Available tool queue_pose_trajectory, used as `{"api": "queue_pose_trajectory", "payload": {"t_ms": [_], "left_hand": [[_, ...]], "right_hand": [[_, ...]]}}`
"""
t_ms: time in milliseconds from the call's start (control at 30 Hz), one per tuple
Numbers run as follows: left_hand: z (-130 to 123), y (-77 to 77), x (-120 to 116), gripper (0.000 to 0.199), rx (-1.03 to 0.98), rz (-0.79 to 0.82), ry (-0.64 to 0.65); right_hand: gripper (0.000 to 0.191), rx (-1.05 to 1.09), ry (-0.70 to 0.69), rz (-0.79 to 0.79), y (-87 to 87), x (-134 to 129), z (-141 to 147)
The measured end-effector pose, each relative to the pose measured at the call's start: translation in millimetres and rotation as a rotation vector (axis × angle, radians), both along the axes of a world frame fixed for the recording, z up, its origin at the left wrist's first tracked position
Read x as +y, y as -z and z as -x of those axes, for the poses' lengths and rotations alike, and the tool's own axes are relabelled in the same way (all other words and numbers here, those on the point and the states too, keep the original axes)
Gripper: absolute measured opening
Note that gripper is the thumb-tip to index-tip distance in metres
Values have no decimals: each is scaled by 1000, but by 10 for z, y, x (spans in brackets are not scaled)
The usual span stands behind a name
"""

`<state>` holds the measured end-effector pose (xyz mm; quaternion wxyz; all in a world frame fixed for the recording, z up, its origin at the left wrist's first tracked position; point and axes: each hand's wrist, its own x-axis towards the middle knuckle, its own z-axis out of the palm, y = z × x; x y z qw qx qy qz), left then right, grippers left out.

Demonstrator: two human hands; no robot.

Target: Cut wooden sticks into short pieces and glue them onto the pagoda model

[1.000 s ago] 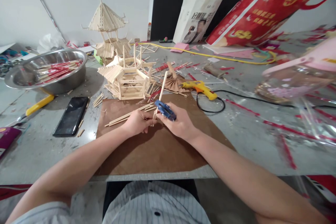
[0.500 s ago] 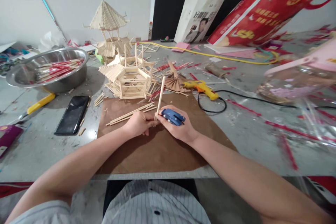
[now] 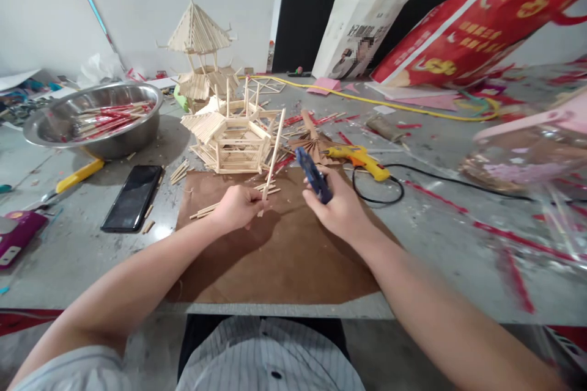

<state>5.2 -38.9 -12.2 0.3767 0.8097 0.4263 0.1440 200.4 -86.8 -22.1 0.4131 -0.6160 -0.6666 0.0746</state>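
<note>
In my left hand [image 3: 238, 206], the thumb and fingers pinch the lower end of a thin wooden stick [image 3: 275, 149], which slants up to the right. My right hand [image 3: 342, 204] is apart from it, wrapped round a small blue hand tool [image 3: 314, 176] whose working end I cannot make out. Both hands are above a brown sheet [image 3: 284, 269]. More wooden sticks [image 3: 204, 212] lie on the sheet by my left hand, partly hidden by it. Just beyond stands a six-sided stick-built model [image 3: 241, 146] with upright posts.
Behind it rises a roofed stick tower [image 3: 199, 33]. A steel bowl [image 3: 153, 95] of red-wrapped sticks, a phone [image 3: 132, 198] and a yellow-handled knife [image 3: 80, 176] are at left. Rightward lie a yellow glue gun [image 3: 360, 160] with black cord and a clear plastic bag [image 3: 518, 171].
My right hand, with the blue tool, has moved right, away from the stick, and turned the tool more upright. My left hand keeps the stick, now tilted further right. The view has shifted slightly.
</note>
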Motion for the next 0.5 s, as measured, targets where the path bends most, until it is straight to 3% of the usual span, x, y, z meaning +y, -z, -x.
{"api": "queue_pose_trajectory", "payload": {"t_ms": [133,233,333,500], "left_hand": [[83,-107,48,26,24,-20,-60],[103,-159,47,26,57,-114,-90],[93,-171,37,24,166,-322,-92],[67,-109,33,27,334,-475,-99]], "right_hand": [[40,-195,133,161,-49,58,-146],[42,-340,81,240,-24,61,-144],[47,-446,-10,279,18,34,-91],[47,-482,-38,285,29,-1,-33]]}}
